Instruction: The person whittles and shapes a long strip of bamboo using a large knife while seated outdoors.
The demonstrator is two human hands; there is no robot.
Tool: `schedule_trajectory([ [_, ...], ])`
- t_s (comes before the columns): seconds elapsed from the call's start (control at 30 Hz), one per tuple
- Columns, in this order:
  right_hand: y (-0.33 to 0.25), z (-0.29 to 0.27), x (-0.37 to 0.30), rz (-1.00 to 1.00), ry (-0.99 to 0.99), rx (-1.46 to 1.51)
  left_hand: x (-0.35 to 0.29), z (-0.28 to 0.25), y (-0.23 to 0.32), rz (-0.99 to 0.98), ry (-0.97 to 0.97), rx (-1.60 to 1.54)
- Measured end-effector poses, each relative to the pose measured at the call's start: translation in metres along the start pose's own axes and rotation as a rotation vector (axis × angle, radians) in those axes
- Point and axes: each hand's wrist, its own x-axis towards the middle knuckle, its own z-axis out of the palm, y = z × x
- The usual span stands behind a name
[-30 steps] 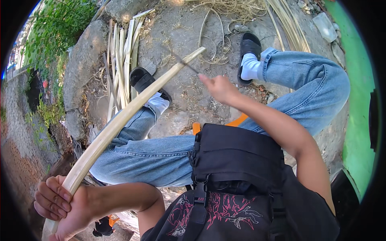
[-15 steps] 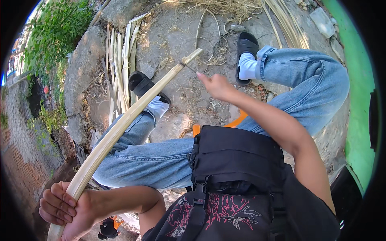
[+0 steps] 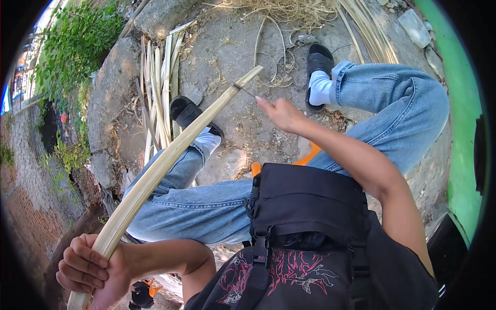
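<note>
Here's the long, pale cream strip of split wood or bamboo [image 3: 164,162], running diagonally from the lower left of the frame to its tip in the upper middle. It's broad and smooth-faced down by my fist, with fine lines of grain along its length, and it bows gently, narrowing to a slim, blunt end. A dark mark or shadow crosses it just below that tip, right where the thin, dark metal blade [image 3: 247,92] meets it.

My left hand [image 3: 92,269] is clenched around the thick end, lower left, fingers folded over the front. My right hand [image 3: 283,112], near the upper middle, grasps the blade's near end, one digit reaching along it; the handle itself is hidden in my hold.

Under the strip, it's my faded blue denim jeans [image 3: 196,209], left leg crossed by the wood. A black slide sandal [image 3: 181,110] sits partly behind it. Beyond, upper left, there's a loose bundle of pale, flat strips [image 3: 166,88] on the grey, cracked ground [image 3: 227,67]; at the top edge, a tangle of curly, straw-coloured shavings [image 3: 289,9]; upper right, more long, thin strips [image 3: 369,33], fanned out near the bright green wall [image 3: 460,113].
</note>
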Motion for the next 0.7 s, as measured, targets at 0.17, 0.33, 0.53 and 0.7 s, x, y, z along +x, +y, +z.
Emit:
schedule_trajectory([
  [0.17,-0.062,0.026,-0.044,-0.454,-0.089,0.222,0.003,0.004,-0.005,-0.017,0.028,0.05],
  [0.33,-0.018,0.016,-0.01,-0.191,0.027,0.044,0.003,0.002,0.002,-0.031,-0.023,0.006],
  [0.53,-0.034,0.031,-0.017,-0.187,0.058,0.034,0.009,-0.005,-0.006,-0.021,0.147,0.112],
  [0.7,-0.044,0.019,-0.043,-0.465,-0.032,-0.042,0.01,-0.001,-0.003,0.001,0.258,0.213],
])
